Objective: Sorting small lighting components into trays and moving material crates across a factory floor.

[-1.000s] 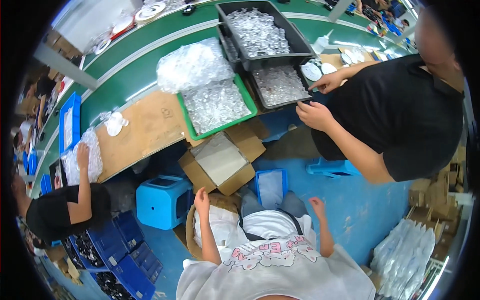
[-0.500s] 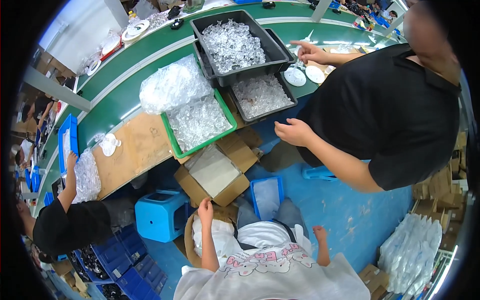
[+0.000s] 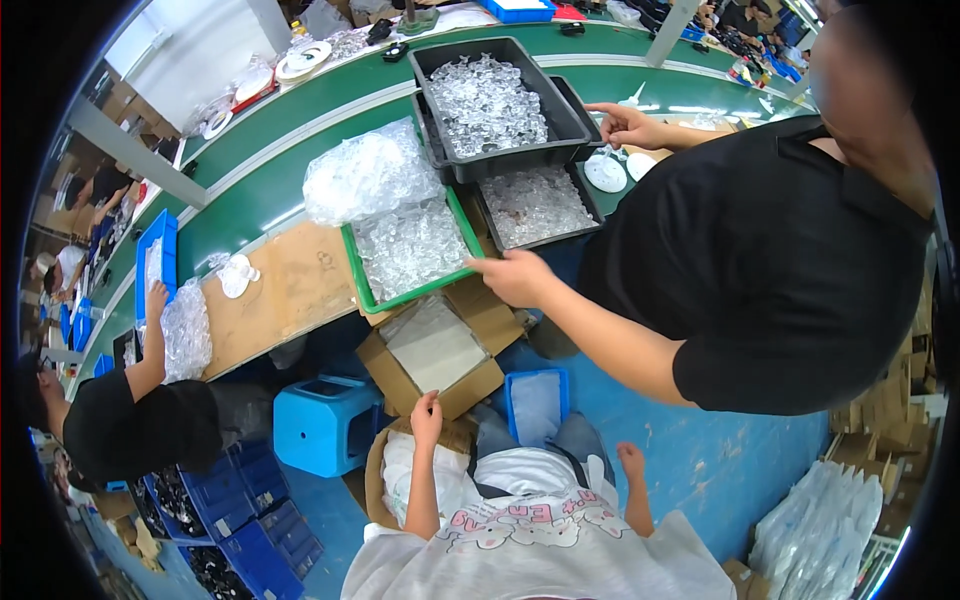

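Note:
My left hand (image 3: 427,422) is raised at the near edge of an opened cardboard box (image 3: 478,392), its fingers bent together and nothing visible in them. Inside that box lies a flat whitish sheet (image 3: 435,345). My right hand (image 3: 631,461) hangs low over the blue floor, fingers loosely apart, holding nothing I can see. Between my knees stands a blue bin (image 3: 563,400) with a pale lining. By my left forearm, another carton (image 3: 376,478) holds white bagged material (image 3: 440,470).
A green tray (image 3: 362,275) of clear plastic pieces sits beside stacked black bins (image 3: 480,165). A person in black (image 3: 760,270) at right reaches toward the green tray; another person (image 3: 140,420) works at left. A blue stool (image 3: 310,425) stands left of the boxes.
The co-worker at right has moved one hand leftward to the green tray's edge and the other to the black bin. The view has shifted slightly; my hands stay nearly in place.

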Available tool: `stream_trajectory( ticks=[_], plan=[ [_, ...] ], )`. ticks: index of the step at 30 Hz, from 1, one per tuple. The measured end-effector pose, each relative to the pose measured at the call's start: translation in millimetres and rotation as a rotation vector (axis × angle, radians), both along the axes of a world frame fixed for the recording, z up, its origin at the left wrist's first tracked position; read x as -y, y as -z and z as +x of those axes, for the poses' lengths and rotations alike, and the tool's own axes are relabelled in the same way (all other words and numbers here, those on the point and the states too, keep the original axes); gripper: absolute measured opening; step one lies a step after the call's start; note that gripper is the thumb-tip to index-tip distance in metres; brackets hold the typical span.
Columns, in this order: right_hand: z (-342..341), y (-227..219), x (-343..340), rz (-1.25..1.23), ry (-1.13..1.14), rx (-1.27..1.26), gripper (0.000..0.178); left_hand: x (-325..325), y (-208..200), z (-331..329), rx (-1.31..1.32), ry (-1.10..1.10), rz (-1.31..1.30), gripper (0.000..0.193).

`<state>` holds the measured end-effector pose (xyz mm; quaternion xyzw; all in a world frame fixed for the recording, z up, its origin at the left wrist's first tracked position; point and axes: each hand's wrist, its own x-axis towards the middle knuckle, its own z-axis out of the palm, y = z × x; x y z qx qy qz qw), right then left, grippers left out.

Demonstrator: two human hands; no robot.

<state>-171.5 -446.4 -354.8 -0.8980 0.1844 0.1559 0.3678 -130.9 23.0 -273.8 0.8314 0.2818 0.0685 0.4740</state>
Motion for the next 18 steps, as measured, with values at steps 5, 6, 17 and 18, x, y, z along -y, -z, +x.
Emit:
stream_trajectory(
  ticks=[5, 6, 17, 18],
  plan=[
    [0.0, -0.7, -5.3, 0.004, -0.017, -0.106, 0.022, -9.9, 7.0, -12.7, -0.001, -0.041, -0.018, 0.020],
    [0.7, -4.0, -8.2, 0.048, 0.010, -0.116, 0.022, -12.0, 7.5, -15.3, 0.003, -0.038, -0.018, 0.020],
    [12.2, 0.4, -21.6, -0.010, -0.011, -0.135, 0.026, -22.1, 4.5, -42.0, -0.013, -0.138, 0.021, 0.019],
    [12.8, 6.1, -17.0, -0.018, -0.017, -0.144, 0.026, -23.2, 3.8, -44.7, -0.007, -0.137, 0.045, 0.019]
  ],
)
